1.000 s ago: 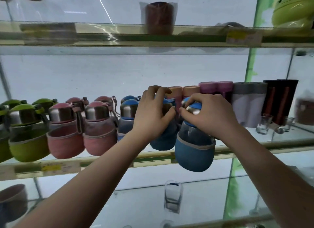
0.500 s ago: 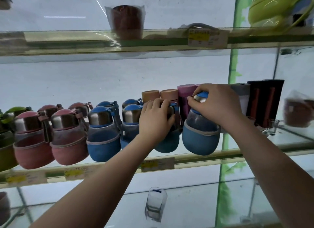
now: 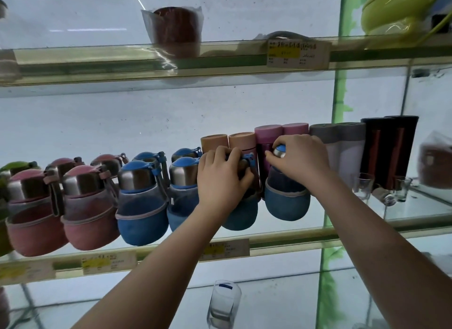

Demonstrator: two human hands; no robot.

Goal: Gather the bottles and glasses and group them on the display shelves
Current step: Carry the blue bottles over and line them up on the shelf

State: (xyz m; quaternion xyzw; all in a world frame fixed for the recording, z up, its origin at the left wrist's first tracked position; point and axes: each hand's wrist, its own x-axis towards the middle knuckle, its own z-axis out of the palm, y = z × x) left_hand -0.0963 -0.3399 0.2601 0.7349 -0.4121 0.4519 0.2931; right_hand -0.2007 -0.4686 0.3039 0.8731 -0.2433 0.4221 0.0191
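On the middle glass shelf (image 3: 281, 241) stands a row of round sleeved bottles. My left hand (image 3: 221, 179) grips the steel neck of a blue-sleeved bottle (image 3: 241, 216). Beside it, my right hand (image 3: 299, 158) grips the cap of another blue-sleeved bottle (image 3: 286, 205). Both bottles stand on the shelf, close together. More blue bottles (image 3: 141, 203) and pink bottles (image 3: 86, 211) line up to the left. Tall peach tumblers (image 3: 214, 141) and pink tumblers (image 3: 267, 134) stand behind my hands.
Grey tumblers (image 3: 342, 145) and dark tumblers (image 3: 389, 150) stand at the right, with small clear glasses (image 3: 363, 185) in front. A tall glass (image 3: 223, 304) sits on the lower shelf. On the upper shelf are a wrapped brown cup (image 3: 176, 31) and a green pot (image 3: 401, 10).
My right hand has carried its blue bottle further back onto the shelf, to the right of the bottle under my left hand. The view has shifted left along the row.
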